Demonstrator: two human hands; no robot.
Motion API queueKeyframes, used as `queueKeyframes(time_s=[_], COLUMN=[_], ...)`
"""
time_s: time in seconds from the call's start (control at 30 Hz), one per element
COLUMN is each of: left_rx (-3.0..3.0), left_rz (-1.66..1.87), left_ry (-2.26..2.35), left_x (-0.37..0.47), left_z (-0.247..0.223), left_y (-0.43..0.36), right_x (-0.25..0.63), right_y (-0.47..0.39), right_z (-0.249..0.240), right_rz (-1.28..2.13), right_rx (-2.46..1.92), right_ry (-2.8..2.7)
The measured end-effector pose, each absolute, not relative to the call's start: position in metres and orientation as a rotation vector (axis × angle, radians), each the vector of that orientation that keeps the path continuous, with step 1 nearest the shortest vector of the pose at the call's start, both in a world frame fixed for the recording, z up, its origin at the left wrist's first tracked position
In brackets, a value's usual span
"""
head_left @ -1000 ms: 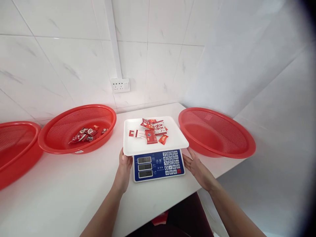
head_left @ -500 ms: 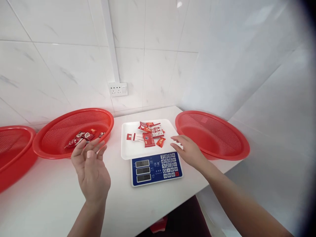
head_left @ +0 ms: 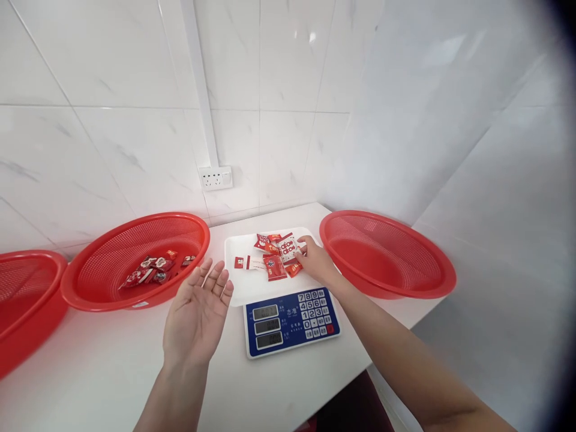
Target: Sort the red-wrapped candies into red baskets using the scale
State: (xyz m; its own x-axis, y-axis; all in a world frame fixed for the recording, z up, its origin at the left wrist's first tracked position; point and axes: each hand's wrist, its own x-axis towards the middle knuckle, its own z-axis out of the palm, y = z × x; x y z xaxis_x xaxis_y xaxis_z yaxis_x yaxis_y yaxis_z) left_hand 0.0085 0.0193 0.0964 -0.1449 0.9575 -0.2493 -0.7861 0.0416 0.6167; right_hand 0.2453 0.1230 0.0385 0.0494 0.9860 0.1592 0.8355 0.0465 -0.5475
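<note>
My right hand reaches over the white weighing tray, its thumb and forefinger bent round the right edge of a white-and-red snack packet. Around that packet lie a red square packet, a long white-and-red packet and several small red ones. The tray sits on a digital scale with a blue keypad panel. Palm up and holding nothing, my left hand hovers left of the scale with its fingers stretched out.
Left of the scale stands a red plastic basket with several red snack packets inside. Another red basket is at the far left edge. A third red basket stands at the right, beside the wall. Behind the white table is a wall socket.
My right hand has moved left onto the packets in the tray, closing at the white-and-red one. My left hand has shifted right towards the scale and turned palm up. The view has tilted slightly.
</note>
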Motion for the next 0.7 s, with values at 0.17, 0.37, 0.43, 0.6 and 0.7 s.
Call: queueKeyframes(time_s=[0.17,0.37,0.43,0.6,0.7], left_rx=[0.267,0.31,0.317,0.318,0.359], left_rz=[1.57,1.608,1.615,1.583,1.535], left_ry=[0.72,0.73,0.724,0.716,0.694], left_x=[0.002,-0.007,-0.008,-0.005,-0.003], left_z=[0.098,0.099,0.099,0.097,0.096], left_y=[0.02,0.022,0.024,0.025,0.024], right_x=[0.261,0.27,0.265,0.251,0.246], right_y=[0.123,0.108,0.101,0.097,0.097], right_z=[0.042,0.044,0.043,0.039,0.04], right_rz=[0.273,-0.051,0.068,0.17,0.196], right_rx=[-1.768,-1.668,-1.632,-1.667,-1.674], right_ry=[-1.662,-1.834,-2.016,-2.26,-2.157])
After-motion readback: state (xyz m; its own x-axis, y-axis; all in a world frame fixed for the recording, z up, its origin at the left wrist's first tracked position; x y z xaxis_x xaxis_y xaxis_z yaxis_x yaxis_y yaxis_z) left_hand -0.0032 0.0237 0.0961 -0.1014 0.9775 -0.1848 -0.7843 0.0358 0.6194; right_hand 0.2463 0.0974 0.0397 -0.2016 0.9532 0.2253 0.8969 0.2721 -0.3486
